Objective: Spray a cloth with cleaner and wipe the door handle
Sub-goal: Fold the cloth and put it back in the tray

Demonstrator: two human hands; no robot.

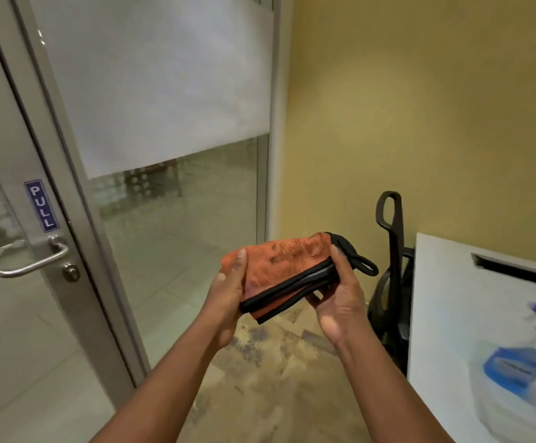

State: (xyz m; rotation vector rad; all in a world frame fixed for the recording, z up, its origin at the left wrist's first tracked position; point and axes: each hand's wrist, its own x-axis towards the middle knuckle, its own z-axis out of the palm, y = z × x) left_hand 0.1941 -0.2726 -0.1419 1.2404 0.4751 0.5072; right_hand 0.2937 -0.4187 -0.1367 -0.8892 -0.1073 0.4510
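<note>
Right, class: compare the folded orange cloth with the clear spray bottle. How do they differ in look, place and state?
The folded orange cloth with black trim is soft and opaque; the clear spray bottle with a blue label is rigid and see-through. The cloth is held up between the left hand and right hand; the bottle rests untouched on the white surface. The cloth shows sharply; the bottle is blurred. Both are cleaning supplies.

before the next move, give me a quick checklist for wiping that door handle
1. Folded orange cloth with black trim held by both hands, left hand and right hand: ok.
2. Cloth sprayed: cannot tell; dark patches show on it.
3. Clear spray bottle with blue trigger and label lies on the white surface to the right: ok.
4. Silver lever door handle unobstructed: ok.
5. A hand free to spray: not ok.
</note>
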